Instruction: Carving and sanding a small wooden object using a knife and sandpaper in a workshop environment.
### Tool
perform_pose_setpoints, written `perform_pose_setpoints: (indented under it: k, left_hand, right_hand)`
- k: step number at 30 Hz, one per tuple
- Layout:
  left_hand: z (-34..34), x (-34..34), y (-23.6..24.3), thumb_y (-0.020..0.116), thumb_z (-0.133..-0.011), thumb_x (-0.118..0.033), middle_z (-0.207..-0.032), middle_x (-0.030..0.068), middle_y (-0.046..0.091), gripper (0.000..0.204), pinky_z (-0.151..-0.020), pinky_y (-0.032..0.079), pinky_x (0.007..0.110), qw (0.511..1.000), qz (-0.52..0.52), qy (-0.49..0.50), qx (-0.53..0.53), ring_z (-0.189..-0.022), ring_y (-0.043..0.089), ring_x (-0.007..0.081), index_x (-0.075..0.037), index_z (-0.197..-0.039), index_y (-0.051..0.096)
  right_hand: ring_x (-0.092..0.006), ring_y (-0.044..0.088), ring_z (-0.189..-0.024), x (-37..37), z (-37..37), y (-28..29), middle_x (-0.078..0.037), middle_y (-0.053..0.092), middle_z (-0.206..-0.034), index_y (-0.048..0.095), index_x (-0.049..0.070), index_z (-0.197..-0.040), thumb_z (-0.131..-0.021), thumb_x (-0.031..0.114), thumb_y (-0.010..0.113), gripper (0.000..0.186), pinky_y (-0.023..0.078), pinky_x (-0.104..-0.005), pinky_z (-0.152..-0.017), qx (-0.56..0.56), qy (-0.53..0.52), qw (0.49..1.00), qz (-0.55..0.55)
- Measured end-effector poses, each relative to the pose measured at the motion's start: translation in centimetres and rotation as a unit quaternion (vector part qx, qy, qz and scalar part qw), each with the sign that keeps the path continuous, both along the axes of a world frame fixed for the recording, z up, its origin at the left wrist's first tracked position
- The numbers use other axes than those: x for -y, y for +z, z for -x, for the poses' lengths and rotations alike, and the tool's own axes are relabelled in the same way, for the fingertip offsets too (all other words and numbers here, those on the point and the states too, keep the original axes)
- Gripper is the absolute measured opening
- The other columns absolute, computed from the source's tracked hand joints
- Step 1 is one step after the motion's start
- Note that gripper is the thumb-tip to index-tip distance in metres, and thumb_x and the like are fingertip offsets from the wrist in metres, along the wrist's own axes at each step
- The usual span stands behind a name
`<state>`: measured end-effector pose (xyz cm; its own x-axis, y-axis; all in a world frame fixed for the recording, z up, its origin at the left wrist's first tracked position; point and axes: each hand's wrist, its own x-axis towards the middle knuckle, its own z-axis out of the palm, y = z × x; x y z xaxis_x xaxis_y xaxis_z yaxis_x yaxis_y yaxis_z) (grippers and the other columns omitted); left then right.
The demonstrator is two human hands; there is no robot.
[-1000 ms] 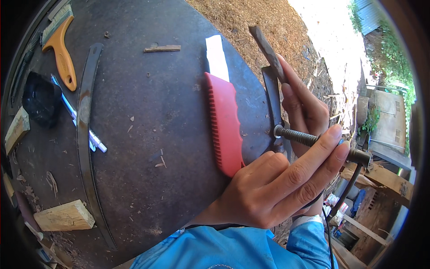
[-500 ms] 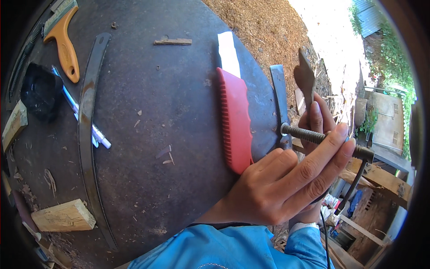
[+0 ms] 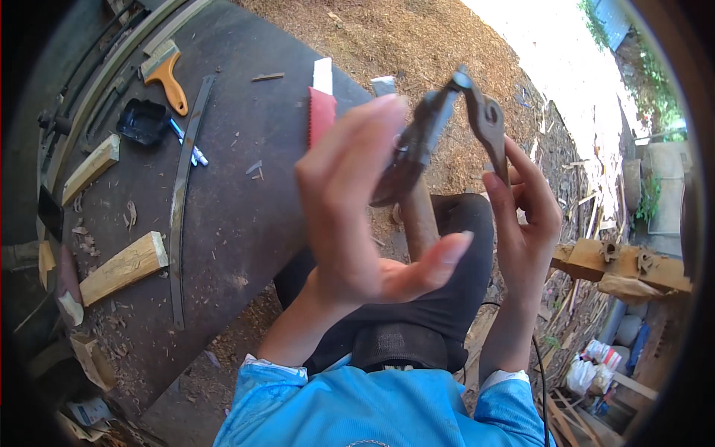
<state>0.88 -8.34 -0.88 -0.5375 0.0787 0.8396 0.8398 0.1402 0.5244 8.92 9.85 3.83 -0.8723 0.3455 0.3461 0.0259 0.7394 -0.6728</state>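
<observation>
My left hand (image 3: 346,216), blurred, is raised in the middle with fingers up and thumb stretched out to the right. Nothing shows in its grasp. Just behind it is a dark metal tool head (image 3: 417,145) whose kind I cannot make out, with a rounded brown shaft (image 3: 419,223) below it. My right hand (image 3: 529,201) pinches the lower end of a flat, dark metal piece (image 3: 488,127) with a hole near its middle. That piece reaches up beside the tool head; whether the two join, I cannot tell. A red ridged plastic handle (image 3: 320,115) lies on the table, partly covered by my left hand.
The dark table (image 3: 246,164) fills the left, bearing an orange-handled brush (image 3: 171,82), a black tray (image 3: 143,121), pens (image 3: 192,147), a long metal strip (image 3: 182,194) and a wood block (image 3: 126,268). Sawdust (image 3: 424,37) covers the ground beyond. A dark cable (image 3: 544,387) hangs near my right sleeve.
My left hand has come off the threaded screw and swung left, its fingers opening. My right hand still holds the metal piece. The view has shifted, showing more of the table and my legs.
</observation>
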Motion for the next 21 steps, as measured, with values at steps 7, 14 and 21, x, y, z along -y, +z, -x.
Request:
perform_pose_setpoints:
  k: [7, 14, 21]
  left_hand:
    - [-8.0, 1.0, 2.5, 0.06, -0.099, -0.026, -0.101, 0.0155, 0.06, 0.038, -0.062, 0.05, 0.029, 0.997, -0.035, -0.073, -0.007, -0.073, 0.056, 0.0177, 0.0, -0.127, 0.052]
    - [-11.3, -4.5, 3.8, 0.07, -0.096, -0.024, -0.106, 0.0103, 0.057, 0.065, -0.074, 0.044, 0.021, 0.928, -0.039, -0.18, 0.324, -0.081, 0.052, 0.0078, 0.004, -0.144, 0.036]
    - [-11.5, -7.9, 2.9, 0.076, -0.094, -0.01, -0.112, 0.0116, 0.062, 0.059, -0.066, 0.048, 0.02, 0.884, -0.12, -0.226, 0.392, -0.078, 0.058, 0.0066, 0.001, -0.14, 0.042]
  right_hand:
    - [-0.0148, 0.063, -0.066, -1.4, -4.9, 0.5, -0.005, 0.063, -0.081, 0.072, 0.014, -0.131, -0.08, -0.001, 0.082, 0.055, 0.049, -0.034, -0.057, -0.071, 0.062, 0.995, -0.04]
    - [-0.0151, 0.059, -0.067, -2.2, -8.5, -0.1, -0.007, 0.064, -0.082, 0.071, 0.006, -0.131, -0.077, -0.003, 0.083, 0.056, 0.045, -0.0309, -0.057, -0.099, 0.082, 0.991, 0.041]
    - [-0.0149, 0.056, -0.064, -3.5, -10.9, -1.2, -0.006, 0.061, -0.079, 0.07, 0.006, -0.133, -0.079, -0.002, 0.082, 0.055, 0.044, -0.0299, -0.055, -0.068, 0.073, 0.987, 0.128]
